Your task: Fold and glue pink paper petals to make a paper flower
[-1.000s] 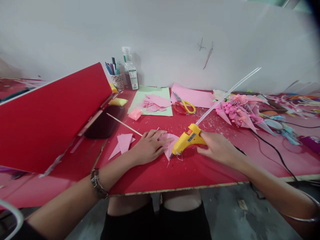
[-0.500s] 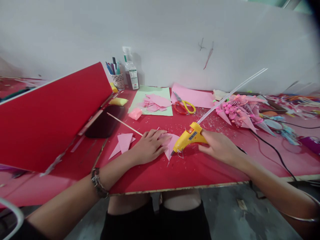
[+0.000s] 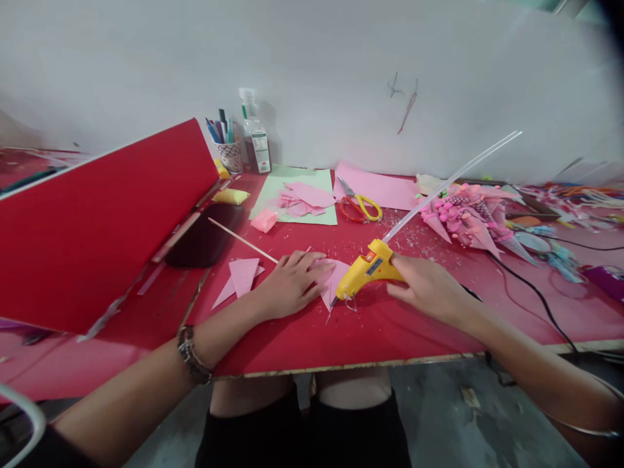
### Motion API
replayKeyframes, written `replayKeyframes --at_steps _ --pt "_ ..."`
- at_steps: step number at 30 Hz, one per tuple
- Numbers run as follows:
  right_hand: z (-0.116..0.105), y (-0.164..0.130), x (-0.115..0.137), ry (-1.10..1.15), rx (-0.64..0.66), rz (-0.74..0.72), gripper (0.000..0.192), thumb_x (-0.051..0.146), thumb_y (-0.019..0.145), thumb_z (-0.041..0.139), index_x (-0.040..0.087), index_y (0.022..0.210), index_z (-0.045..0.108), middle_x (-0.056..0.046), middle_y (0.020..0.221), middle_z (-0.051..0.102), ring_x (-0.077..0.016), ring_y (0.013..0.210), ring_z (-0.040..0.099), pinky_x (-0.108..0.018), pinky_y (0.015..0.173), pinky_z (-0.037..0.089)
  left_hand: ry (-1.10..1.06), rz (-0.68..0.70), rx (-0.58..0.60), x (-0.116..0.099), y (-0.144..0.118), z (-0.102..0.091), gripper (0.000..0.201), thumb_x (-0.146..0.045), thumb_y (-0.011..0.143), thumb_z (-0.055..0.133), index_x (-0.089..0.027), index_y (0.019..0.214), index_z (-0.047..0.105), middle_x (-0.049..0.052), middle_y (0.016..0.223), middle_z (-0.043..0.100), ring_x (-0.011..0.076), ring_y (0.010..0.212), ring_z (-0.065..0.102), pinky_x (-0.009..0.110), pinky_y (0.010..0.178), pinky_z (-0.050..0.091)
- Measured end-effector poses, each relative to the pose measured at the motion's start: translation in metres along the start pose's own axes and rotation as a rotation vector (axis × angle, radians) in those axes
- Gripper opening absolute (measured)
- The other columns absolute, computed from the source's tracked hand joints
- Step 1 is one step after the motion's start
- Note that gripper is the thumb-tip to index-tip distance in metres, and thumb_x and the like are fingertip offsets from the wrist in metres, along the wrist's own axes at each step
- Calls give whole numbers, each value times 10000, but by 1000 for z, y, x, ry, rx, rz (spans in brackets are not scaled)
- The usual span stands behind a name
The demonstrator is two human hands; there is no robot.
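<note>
A red board [image 3: 97,221] is seen leaning over the left end of the desk [image 3: 390,331], with a dark pouch [image 3: 205,237] lying at its lower edge. A cup of pens [image 3: 228,153] and a clear bottle [image 3: 254,140] are set at the back edge. A thin wooden stick [image 3: 241,240] lies diagonally between the pouch and the left hand, and a pink paper triangle [image 3: 242,276] lies just beside that hand.

The left hand [image 3: 290,286] is laid palm down, fingers spread and flat, pressing a pink paper piece [image 3: 334,276] onto the desk near the middle of the front edge. No object is gripped by it.

The right hand [image 3: 426,286] is clenched around the handle of a yellow glue gun [image 3: 368,272]. The long axis of the gun runs from upper right to lower left; the nozzle is pointed down and left, at the right edge of the pink paper piece. A clear glue stick [image 3: 448,185] projects from the rear of the gun, rising toward the back right.

Farther back, a green sheet [image 3: 277,188] with pink scraps [image 3: 302,198] and scissors [image 3: 358,207] on pink paper are seen. Pink cones [image 3: 463,218] are piled toward the right end, beside a black cable [image 3: 536,292].
</note>
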State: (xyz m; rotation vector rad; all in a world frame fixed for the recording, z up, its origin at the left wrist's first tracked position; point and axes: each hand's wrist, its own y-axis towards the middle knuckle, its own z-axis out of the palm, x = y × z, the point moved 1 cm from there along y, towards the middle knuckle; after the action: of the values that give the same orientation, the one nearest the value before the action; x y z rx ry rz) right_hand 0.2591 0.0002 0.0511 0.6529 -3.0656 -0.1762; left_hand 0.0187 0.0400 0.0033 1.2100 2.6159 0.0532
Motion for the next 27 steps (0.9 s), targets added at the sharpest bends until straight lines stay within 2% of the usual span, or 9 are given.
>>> replayKeyframes --at_steps 12,18,27 --pt "-3 -1 -1 -16 8 13 162 251 753 461 172 891 489 -51 712 609 -183 587 560 -258 477 292 6 3 1 0 0 -1 429 -395 885 263 -312 1306 257 45 1291 369 258 1146 318 431 907 293" --pt "-5 2 -4 -52 30 45 153 255 767 462 162 887 482 -69 780 623 -195 644 579 -255 494 308 17 -9 -1 -1 1 0 424 -403 885 256 -293 1293 294 49 1297 366 256 1147 328 427 906 295" --pt "-8 2 -6 -112 26 112 141 246 759 478 159 870 491 -49 710 605 -185 598 571 -238 469 252 21 -12 -14 1 1 2 422 -413 880 264 -316 1289 294 35 1295 373 255 1150 330 433 908 293"
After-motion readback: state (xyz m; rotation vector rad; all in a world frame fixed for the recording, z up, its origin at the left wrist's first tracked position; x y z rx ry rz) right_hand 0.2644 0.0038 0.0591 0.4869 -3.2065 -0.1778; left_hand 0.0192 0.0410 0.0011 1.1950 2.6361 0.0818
